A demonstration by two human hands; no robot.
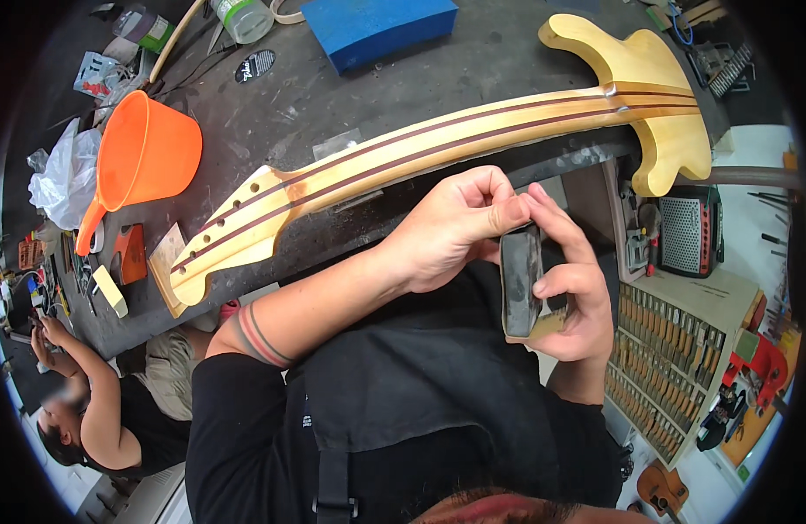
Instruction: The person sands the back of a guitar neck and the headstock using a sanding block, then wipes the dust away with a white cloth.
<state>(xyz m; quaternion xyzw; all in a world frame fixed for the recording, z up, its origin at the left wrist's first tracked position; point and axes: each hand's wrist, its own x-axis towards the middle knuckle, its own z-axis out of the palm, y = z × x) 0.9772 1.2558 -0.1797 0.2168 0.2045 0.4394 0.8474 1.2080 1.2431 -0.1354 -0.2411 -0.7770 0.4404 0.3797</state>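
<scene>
Above my lap, my right hand (582, 297) is closed around a dark rectangular block with a tan edge (520, 279), which looks like a sanding block wrapped in a sheet. My left hand (455, 223) pinches with thumb and fingers at the upper end of the block, close to my right fingertips; what exactly lies in that pinch is hidden. Beyond my hands, a pale wooden guitar neck (455, 133) with two dark stripes lies across the bench. Its headstock (232, 236) has several holes and points left; the horned body (665, 87) is at the right. Neither hand touches it.
On the dark bench (272, 113) stand an orange dipper (154, 148), a blue block (381, 26), a plastic bag (66, 175) and jars. A wooden board (171, 262) lies under the headstock. Another person (106, 410) works at the left. A tool rack (669, 358) stands at right.
</scene>
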